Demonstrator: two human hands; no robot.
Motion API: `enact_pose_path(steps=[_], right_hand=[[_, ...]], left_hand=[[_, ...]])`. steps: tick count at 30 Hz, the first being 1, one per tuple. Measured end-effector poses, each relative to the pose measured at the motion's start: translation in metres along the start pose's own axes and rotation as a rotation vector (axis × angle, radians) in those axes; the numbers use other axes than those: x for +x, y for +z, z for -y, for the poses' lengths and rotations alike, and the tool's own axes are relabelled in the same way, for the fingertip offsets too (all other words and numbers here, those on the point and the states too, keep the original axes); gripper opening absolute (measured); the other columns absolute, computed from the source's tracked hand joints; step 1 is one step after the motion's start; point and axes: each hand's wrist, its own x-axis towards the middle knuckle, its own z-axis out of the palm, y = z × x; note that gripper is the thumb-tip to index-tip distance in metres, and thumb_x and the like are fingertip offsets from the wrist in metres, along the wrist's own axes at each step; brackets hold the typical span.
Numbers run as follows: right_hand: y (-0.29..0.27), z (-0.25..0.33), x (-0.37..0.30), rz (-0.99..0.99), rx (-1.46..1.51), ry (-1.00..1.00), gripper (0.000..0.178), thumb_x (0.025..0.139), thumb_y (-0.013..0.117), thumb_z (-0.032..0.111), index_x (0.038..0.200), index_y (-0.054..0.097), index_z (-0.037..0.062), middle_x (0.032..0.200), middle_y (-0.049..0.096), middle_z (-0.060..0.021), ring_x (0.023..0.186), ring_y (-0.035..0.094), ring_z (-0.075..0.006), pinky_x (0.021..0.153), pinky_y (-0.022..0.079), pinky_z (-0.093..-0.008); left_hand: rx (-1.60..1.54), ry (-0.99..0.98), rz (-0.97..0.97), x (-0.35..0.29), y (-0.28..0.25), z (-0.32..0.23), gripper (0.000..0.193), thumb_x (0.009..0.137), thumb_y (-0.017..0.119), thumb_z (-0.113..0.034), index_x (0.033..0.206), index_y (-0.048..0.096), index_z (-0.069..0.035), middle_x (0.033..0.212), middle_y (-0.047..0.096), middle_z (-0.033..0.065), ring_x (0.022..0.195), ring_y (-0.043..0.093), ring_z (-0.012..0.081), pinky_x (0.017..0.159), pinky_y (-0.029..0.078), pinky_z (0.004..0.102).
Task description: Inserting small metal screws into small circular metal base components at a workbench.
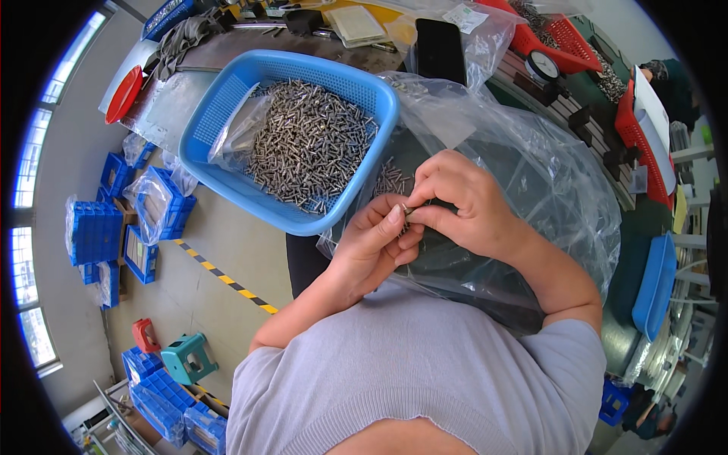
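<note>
My left hand (373, 241) and my right hand (464, 203) meet over the table edge, fingertips nearly touching. Between the pinched fingers is a small metal pin-like part (408, 210), mostly covered by the fingertips. More such parts seem to lie inside the curled fingers of the left hand. A small pile of metal pins (390, 179) rests just beyond the hands. To the left stands a blue plastic basket (227, 199), filled with a heap of similar metal pins (311, 144) and a clear bag (239, 136) along its left side.
Clear plastic sheeting (531, 182) spreads over the table at right. A black phone (440, 50), a dial gauge (541, 66) and red baskets (565, 42) are at the back. A blue tray (654, 287) sits far right. Blue crates (97, 231) and a teal stool (189, 358) occupy the left floor.
</note>
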Motion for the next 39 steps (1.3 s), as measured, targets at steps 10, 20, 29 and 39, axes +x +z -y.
enact_pose_path(steps=[10,20,29,39], right_hand=[[-0.012,-0.021,0.0,-0.036,-0.007,0.188,0.014,0.077,0.068,0.001,0.09,0.067,0.004,0.088,0.06,-0.0077,0.08,0.06,-0.0201,0.068,0.048,-0.0297],[-0.009,-0.033,-0.001,0.159,-0.364,0.054,0.016,0.069,0.072,0.005,0.083,0.063,0.0054,0.085,0.057,-0.0071,0.084,0.058,-0.0262,0.07,0.049,-0.0362],[-0.017,-0.007,0.003,0.182,0.235,0.368,0.007,0.082,0.066,0.007,0.085,0.061,0.0036,0.081,0.056,-0.0034,0.074,0.054,-0.0125,0.067,0.043,-0.0255],[-0.01,0.005,0.001,0.198,0.373,0.379,0.008,0.085,0.066,0.008,0.084,0.061,0.002,0.08,0.058,-0.0019,0.073,0.055,-0.0097,0.065,0.043,-0.024]], left_hand=[[-0.03,0.05,0.036,0.001,0.0,0.001,0.024,0.097,0.052,-0.024,0.111,0.053,-0.005,0.098,0.057,0.0078,0.074,0.047,0.0118,0.06,0.04,0.0248],[-0.046,0.036,0.055,0.001,-0.001,0.0,0.022,0.097,0.052,-0.026,0.109,0.053,-0.007,0.095,0.055,0.0069,0.071,0.043,0.0104,0.059,0.037,0.0233],[-0.051,0.033,0.062,0.0,-0.002,0.0,0.024,0.098,0.051,-0.03,0.108,0.052,-0.008,0.092,0.055,0.0063,0.069,0.042,0.0093,0.057,0.036,0.0221],[-0.006,0.024,0.056,0.0,-0.003,0.002,0.023,0.097,0.053,-0.029,0.108,0.053,-0.009,0.088,0.056,0.0045,0.068,0.043,0.0096,0.058,0.037,0.0232]])
